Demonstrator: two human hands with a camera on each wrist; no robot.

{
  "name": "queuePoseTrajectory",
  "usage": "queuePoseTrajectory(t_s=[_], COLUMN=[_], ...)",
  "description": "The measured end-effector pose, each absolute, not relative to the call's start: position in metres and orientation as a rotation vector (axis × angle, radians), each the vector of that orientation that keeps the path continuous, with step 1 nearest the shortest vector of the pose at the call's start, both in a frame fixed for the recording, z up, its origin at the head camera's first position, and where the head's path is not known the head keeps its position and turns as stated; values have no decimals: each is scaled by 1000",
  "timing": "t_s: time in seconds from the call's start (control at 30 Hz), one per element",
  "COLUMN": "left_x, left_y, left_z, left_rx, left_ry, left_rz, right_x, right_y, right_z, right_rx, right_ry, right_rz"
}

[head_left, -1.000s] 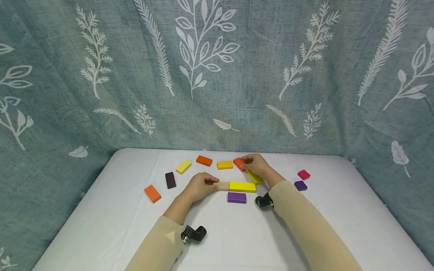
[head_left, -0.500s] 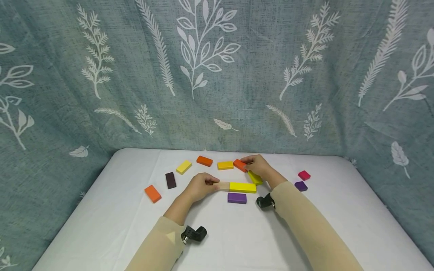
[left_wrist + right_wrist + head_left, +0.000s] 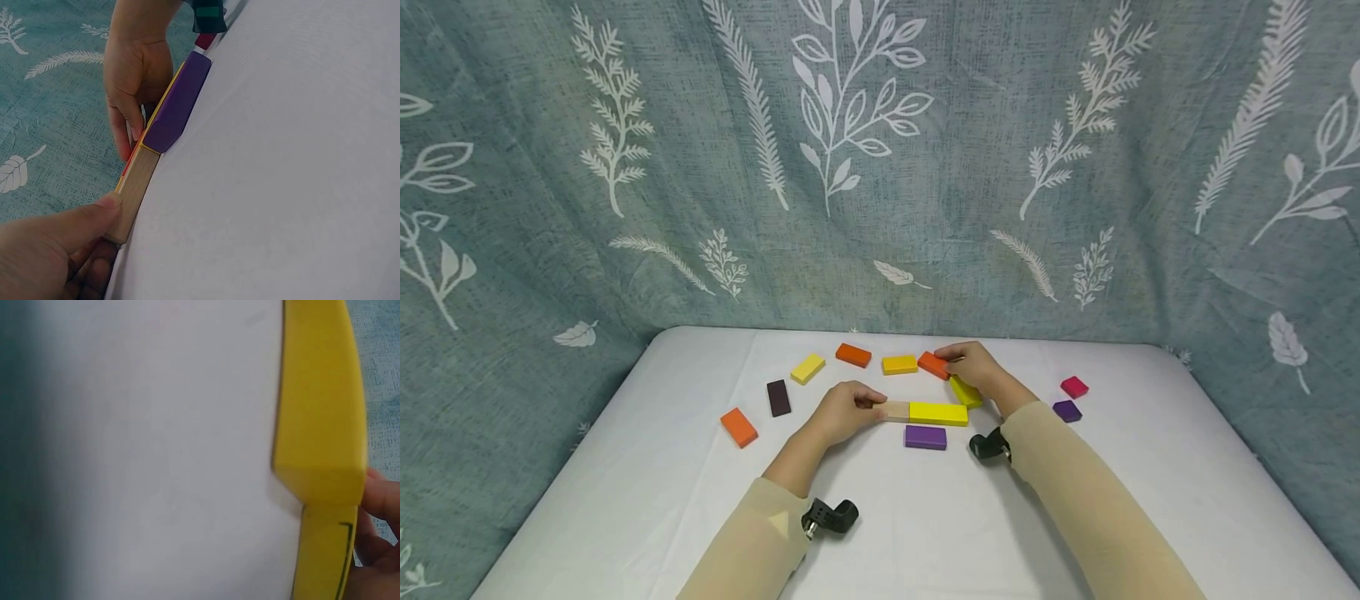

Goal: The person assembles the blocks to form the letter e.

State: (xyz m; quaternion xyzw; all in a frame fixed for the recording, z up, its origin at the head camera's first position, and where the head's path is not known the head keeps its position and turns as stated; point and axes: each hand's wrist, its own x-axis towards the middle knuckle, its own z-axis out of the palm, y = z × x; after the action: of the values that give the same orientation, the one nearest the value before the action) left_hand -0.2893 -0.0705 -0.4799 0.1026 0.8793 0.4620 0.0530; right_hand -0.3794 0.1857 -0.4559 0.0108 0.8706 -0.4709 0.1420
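Left hand: fingers pinch wooden block, bright-yellow block abutting at three o'clock. Right hand: fingers pinch red-orange block, olive-yellow block close at four.

Open white tablecloth spreads across the lower center of the frame between the left sleeve and right sleeve. At center, a wooden block and bright yellow block, end to end, block passage beside the left hand, a purple block just below. The right hand and orange-red block close off the area above; a narrow gap separates the dark orange block and golden block.
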Motion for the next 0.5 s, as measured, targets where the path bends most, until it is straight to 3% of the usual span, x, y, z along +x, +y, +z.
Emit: queuePoseTrajectory(t_s=[0.5], left_x=[-291], left_y=[-71], left_z=[-480], left_rx=[308], left_ry=[2663], left_rz=[1413], right_x=[-380], right_y=[190], right_z=[-457], right_rx=[9], right_ry=[2511], right_rz=[-1343])
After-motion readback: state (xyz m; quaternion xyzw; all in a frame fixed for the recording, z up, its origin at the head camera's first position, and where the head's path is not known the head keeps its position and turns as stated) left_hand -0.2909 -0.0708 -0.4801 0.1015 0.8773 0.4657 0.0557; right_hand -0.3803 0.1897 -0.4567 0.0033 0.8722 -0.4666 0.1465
